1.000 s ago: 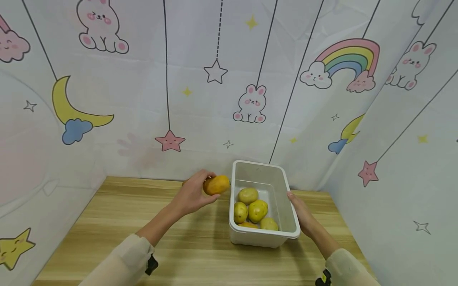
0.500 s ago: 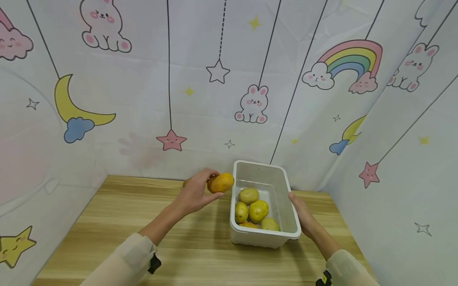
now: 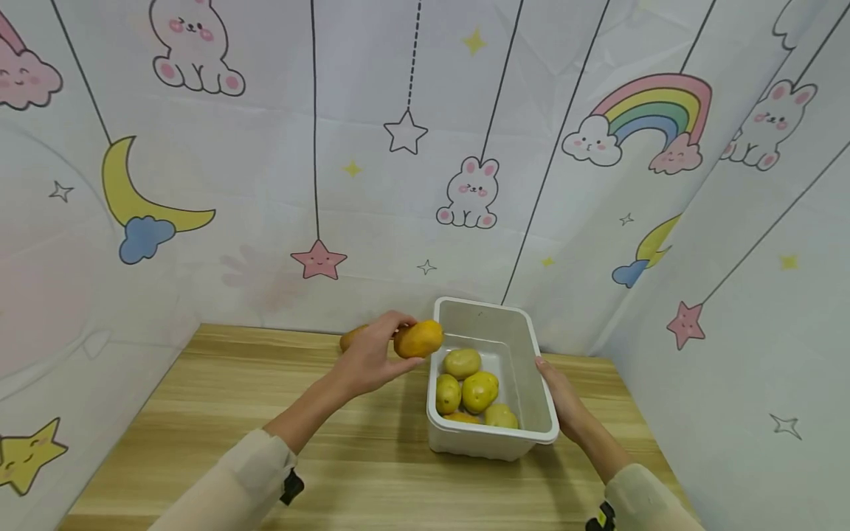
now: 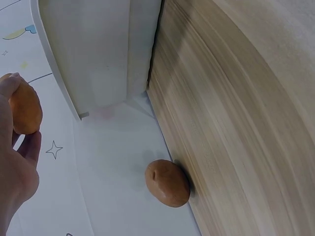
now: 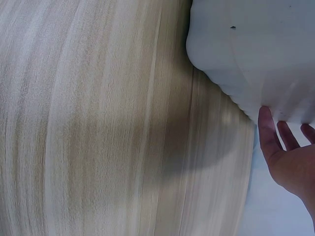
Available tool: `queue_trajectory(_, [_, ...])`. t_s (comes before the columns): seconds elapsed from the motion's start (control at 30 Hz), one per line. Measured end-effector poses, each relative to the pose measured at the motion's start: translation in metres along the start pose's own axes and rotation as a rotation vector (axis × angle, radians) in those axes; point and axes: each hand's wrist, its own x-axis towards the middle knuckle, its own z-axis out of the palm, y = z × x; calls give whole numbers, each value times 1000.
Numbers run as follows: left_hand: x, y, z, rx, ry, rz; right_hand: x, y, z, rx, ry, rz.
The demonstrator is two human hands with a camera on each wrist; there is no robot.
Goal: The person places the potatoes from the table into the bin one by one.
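Note:
My left hand [image 3: 372, 358] holds an orange-yellow potato [image 3: 418, 339] between thumb and fingers, raised at the left rim of a white plastic bin [image 3: 491, 439]. From the left wrist, the same potato [image 4: 25, 109] shows well above the table. Inside the bin lie several yellowish potatoes [image 3: 479, 391], with an orange one [image 3: 461, 417] partly hidden by the front wall. My right hand [image 3: 561, 394] grips the bin's right side, a fingertip over the rim. In the right wrist view, its fingers [image 5: 268, 130] touch the outer wall. Behind my left hand a brown potato [image 4: 167, 183] rests on the table.
The wood-grain table [image 3: 279, 413] lies under the bin. A white cloth backdrop [image 3: 372, 206] printed with rabbits, stars and a rainbow hangs behind the table and along its right side. Floor area inside the bin [image 3: 491, 360] shows at its back right.
My left hand has moved right with the potato, from beside the bin to its left rim. More of the brown potato behind it shows. The right hand and bin have stayed put.

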Motion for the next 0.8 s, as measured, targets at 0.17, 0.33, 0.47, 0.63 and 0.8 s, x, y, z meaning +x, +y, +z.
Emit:
queue_trajectory(0.17, [1,4,2,-10,-10,-12,1,2,0,1,14,5])
queue_trajectory(0.33, [2,8,7,-39,-28,-19,3,5,-1,4,16,9])
queue_trajectory(0.47, [3,10,10,-39,-19,1,2,4,-1,0,8,3])
queue_trajectory(0.63, [6,13,15,-35,-8,15,1,5,-2,-11,10,-5])
queue_trajectory(0.8, [7,20,18,-43,-30,8,1,3,-1,-10,7,-9])
